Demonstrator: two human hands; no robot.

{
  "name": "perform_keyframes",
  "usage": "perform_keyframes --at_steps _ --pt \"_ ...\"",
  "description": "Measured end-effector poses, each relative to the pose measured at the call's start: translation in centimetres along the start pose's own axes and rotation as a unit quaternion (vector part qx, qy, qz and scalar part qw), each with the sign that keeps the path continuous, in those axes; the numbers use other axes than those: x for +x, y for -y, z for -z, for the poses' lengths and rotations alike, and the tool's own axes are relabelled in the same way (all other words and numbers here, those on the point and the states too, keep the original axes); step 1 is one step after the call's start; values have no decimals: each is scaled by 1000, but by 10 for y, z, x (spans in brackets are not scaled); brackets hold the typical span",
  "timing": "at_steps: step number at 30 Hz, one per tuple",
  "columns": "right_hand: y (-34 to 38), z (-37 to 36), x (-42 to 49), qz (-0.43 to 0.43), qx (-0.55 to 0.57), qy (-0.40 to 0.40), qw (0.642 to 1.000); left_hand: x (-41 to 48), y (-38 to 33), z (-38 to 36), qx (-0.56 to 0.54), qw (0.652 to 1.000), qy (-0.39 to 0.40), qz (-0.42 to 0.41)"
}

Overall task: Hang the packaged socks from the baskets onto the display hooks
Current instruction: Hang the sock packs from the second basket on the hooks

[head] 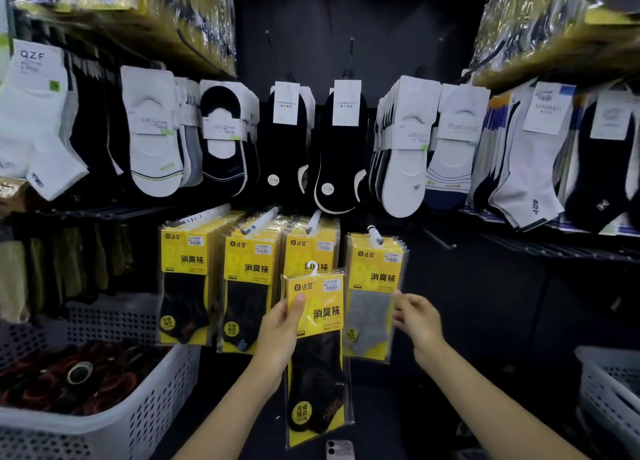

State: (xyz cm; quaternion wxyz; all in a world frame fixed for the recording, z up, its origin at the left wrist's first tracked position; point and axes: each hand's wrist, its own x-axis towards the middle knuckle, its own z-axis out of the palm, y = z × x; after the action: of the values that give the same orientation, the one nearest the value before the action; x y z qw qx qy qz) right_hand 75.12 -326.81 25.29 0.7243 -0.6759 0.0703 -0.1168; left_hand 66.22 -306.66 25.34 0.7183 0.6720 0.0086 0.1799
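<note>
My left hand (280,328) grips a yellow packet of black socks (317,352) by its left edge, thumb across the front, its white hanger loop pointing up. The packet hangs in front of the lower row of display hooks (313,222), each loaded with matching yellow packets (249,286). My right hand (417,317) is just right of the held packet, fingers loosely curled, touching the right edge of the hanging packet of grey socks (375,297).
A white perforated basket (145,407) of dark red-trimmed socks sits at lower left; another white basket (609,390) is at lower right. Rows of white and black socks (343,148) hang above. A phone (339,451) lies at the bottom.
</note>
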Motion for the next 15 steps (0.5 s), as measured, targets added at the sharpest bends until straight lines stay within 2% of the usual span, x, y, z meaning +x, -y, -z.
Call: perform_keyframes --at_steps 4,7,10,15 --pt "12 -8 -31 29 8 164 986 -1 2 -22 4 1000 24 -2" --pt "14 -9 -41 32 36 220 974 -1 1 -38 0 999 46 -1" --pt "13 -4 -42 57 56 197 977 1 1 -48 -1 999 52 -8" --pt "16 7 -31 103 94 59 988 8 6 -55 13 996 90 1"
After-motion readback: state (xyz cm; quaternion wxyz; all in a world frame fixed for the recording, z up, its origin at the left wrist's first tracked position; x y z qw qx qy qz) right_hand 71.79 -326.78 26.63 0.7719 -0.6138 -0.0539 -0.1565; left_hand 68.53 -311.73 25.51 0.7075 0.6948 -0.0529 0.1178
